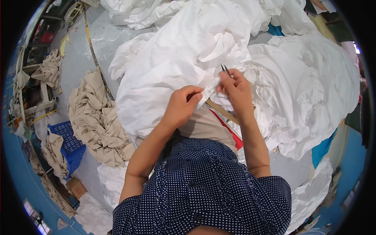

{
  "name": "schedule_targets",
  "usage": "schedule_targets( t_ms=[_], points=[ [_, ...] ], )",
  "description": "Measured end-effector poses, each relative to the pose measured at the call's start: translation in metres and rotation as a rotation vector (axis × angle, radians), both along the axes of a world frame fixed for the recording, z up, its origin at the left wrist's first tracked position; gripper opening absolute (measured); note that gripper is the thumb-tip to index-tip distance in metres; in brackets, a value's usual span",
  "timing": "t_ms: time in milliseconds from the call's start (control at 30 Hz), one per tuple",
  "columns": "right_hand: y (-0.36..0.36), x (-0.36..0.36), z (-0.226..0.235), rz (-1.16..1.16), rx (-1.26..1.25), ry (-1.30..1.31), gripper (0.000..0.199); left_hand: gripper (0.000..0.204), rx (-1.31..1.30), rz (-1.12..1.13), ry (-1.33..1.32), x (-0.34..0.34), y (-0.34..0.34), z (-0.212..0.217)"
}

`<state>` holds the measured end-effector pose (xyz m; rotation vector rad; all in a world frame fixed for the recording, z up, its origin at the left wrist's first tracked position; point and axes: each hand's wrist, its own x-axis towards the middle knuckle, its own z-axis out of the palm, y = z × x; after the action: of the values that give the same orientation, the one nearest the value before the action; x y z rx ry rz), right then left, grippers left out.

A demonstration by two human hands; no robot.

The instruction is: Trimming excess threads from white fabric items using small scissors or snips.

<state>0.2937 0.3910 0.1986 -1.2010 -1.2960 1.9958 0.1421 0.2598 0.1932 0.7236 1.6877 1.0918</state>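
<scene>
A large heap of white cloth (168,62) spreads in front of me and over my lap. My left hand (181,103) is closed, its thumb and fingers pinching a narrow folded edge of this cloth. Just to the right and a little farther away, my right hand (237,91) holds a small pair of thread snips (224,69), dark blades pointing up and away from me. The edge of the cloth runs between both hands. Whether the right fingers also grip it is hard to make out, since they hide that spot.
More white cloth (301,86) is piled to the right. On the left, a beige cloth heap (92,117) lies on the grey floor (111,41), near a blue plastic basket (67,143) and a cardboard box (76,188). Something red (229,131) shows beside my lap.
</scene>
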Motion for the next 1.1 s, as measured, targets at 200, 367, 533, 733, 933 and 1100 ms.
schedule_targets(
  t_ms=[200,367,533,733,933,1100],
  points=[
    [-0.031,0.015,-0.002,-0.065,0.767,-0.212,0.015,0.019,-0.074,0.072,-0.117,-0.002,0.007,-0.022],
    [-0.039,0.013,-0.028,0.170,1.013,-0.436,0.017,0.019,-0.043,0.118,-0.210,-0.001,0.006,-0.018],
    [-0.035,0.010,-0.030,0.187,1.118,-0.436,0.017,0.019,-0.044,0.129,-0.275,-0.002,0.005,-0.012],
    [-0.035,0.015,-0.029,0.201,1.103,-0.370,0.015,0.018,-0.033,0.138,-0.314,0.000,0.002,-0.013],
    [-0.038,0.006,-0.010,0.057,0.658,-0.286,0.016,0.015,0.079,0.001,0.121,0.009,0.001,-0.007],
    [-0.009,0.049,-0.036,0.141,0.310,0.062,0.016,0.012,0.209,-0.039,0.395,0.014,-0.001,-0.003]
  ],
)
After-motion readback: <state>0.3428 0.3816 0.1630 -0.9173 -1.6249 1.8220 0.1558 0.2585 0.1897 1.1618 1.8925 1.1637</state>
